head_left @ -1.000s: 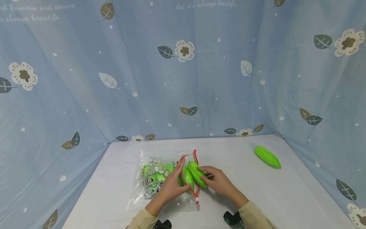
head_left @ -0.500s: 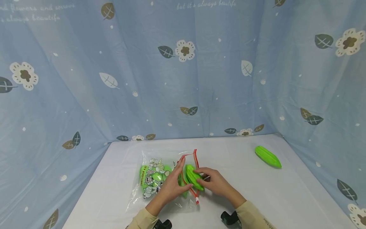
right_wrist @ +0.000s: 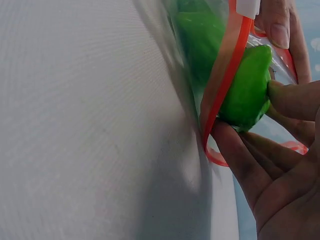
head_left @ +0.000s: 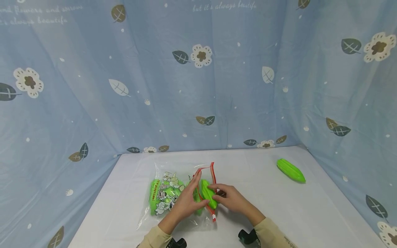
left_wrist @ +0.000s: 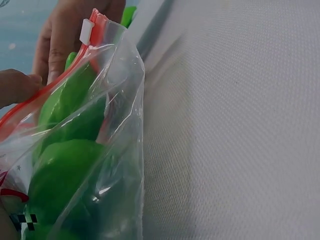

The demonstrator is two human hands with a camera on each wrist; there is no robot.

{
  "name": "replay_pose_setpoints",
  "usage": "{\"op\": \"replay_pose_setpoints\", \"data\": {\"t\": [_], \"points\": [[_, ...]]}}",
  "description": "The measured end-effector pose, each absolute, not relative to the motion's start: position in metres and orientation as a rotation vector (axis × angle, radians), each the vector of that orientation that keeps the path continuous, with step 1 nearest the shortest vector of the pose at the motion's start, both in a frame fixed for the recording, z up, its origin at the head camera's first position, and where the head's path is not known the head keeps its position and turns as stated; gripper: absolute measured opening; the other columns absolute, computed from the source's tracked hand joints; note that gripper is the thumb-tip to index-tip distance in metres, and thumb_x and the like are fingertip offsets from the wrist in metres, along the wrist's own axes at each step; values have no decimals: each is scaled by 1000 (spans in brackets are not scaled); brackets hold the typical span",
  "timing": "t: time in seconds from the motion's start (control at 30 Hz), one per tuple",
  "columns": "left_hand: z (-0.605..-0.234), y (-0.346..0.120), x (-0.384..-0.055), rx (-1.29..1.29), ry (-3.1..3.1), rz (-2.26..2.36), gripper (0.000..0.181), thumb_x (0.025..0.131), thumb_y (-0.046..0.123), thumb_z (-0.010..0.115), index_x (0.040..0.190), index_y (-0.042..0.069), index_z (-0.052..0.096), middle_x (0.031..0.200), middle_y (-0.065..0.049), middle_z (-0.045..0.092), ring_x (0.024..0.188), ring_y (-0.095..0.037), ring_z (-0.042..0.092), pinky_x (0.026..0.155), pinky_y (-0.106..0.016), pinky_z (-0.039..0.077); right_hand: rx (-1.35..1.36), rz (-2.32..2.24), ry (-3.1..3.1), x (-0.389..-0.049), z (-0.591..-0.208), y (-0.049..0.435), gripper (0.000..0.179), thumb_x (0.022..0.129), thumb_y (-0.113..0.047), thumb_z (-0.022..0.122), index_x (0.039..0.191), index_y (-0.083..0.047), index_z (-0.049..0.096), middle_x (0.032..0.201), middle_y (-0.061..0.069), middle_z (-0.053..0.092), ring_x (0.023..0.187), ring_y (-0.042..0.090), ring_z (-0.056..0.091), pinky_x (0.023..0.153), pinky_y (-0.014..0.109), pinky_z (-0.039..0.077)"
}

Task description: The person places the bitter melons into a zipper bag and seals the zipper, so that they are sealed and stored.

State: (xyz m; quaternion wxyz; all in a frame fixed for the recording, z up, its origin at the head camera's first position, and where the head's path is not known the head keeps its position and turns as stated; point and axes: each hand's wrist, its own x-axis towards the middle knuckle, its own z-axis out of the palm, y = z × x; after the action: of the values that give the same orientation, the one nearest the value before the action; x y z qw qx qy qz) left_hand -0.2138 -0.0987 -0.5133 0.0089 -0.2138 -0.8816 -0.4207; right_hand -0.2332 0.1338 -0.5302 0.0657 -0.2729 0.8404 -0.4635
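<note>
A clear zip bag [head_left: 149, 210] with red closure strips and cartoon print lies on the table, several green pieces inside. My left hand [head_left: 185, 199] holds the bag's mouth apart, thumb and fingers spread along the red strip. My right hand [head_left: 233, 199] pinches a green ridged toy vegetable [head_left: 208, 194] between thumb and fingers. That piece sits partly inside the mouth, its outer end showing in the right wrist view. In the left wrist view, green pieces [left_wrist: 65, 175] press together behind the film. Printing and my left hand hide part of the contents.
Another green ridged toy vegetable [head_left: 291, 171] lies at the right rear of the white table [head_left: 254, 168]. A blue curtain [head_left: 235, 86] with flowers and leaves rises behind and at both sides. A white slider [head_left: 214, 217] sits at the near end of the strip.
My right hand has moved left and pushed its toy vegetable deeper into the bag's mouth. Pieces inside have shifted left, and the bag's print lies flatter. My left hand has stayed put.
</note>
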Motion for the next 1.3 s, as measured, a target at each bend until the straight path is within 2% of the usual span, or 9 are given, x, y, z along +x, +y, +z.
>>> {"op": "replay_pose_setpoints", "data": {"t": [0.23, 0.57, 0.7, 0.83, 1.03, 1.3], "points": [[-514, -99, -215, -677, -2744, -1324, 104, 86, 39, 81, 165, 27, 14, 168, -13, 18, 148, -44, 29, 109, -67, 37, -812, -1402, 2499, -231, -529, 133, 38, 97, -23, 71, 135, -18, 66, 125, 3, 68, 97, 20, 70, 83, 31, 58], [-514, -100, -215, -685, -2751, -1314, 104, 87, 37, 81, 165, 26, 14, 168, -13, 18, 147, -43, 31, 109, -65, 37, -789, -1410, 2473, -230, -531, 131, 45, 97, -26, 72, 139, -18, 63, 135, 7, 65, 97, 13, 71, 81, 26, 58], [-515, -101, -215, -681, -2751, -1306, 104, 86, 37, 81, 165, 25, 15, 169, -12, 17, 147, -42, 31, 110, -65, 37, -791, -1392, 2481, -230, -531, 130, 51, 96, -28, 71, 144, -15, 59, 139, 9, 62, 100, 15, 71, 82, 26, 58], [-515, -101, -215, -677, -2754, -1299, 104, 87, 37, 81, 165, 26, 14, 169, -13, 17, 147, -43, 30, 109, -66, 37, -804, -1387, 2489, -230, -531, 128, 51, 96, -26, 72, 143, -13, 59, 137, 10, 63, 101, 18, 70, 84, 27, 58], [-515, -101, -214, -664, -2768, -1298, 106, 85, 36, 82, 165, 29, 12, 169, -12, 17, 148, -43, 29, 109, -67, 36, -771, -1388, 2470, -230, -531, 127, 50, 93, -25, 76, 139, -15, 62, 128, 4, 66, 102, 15, 69, 83, 25, 57], [-514, -101, -213, -674, -2752, -1315, 105, 85, 33, 82, 165, 25, 15, 169, -9, 16, 149, -40, 29, 110, -65, 37, -784, -1415, 2391, -231, -532, 128, 49, 91, -26, 78, 135, -16, 60, 129, 5, 64, 96, 10, 68, 81, 25, 57]]}}
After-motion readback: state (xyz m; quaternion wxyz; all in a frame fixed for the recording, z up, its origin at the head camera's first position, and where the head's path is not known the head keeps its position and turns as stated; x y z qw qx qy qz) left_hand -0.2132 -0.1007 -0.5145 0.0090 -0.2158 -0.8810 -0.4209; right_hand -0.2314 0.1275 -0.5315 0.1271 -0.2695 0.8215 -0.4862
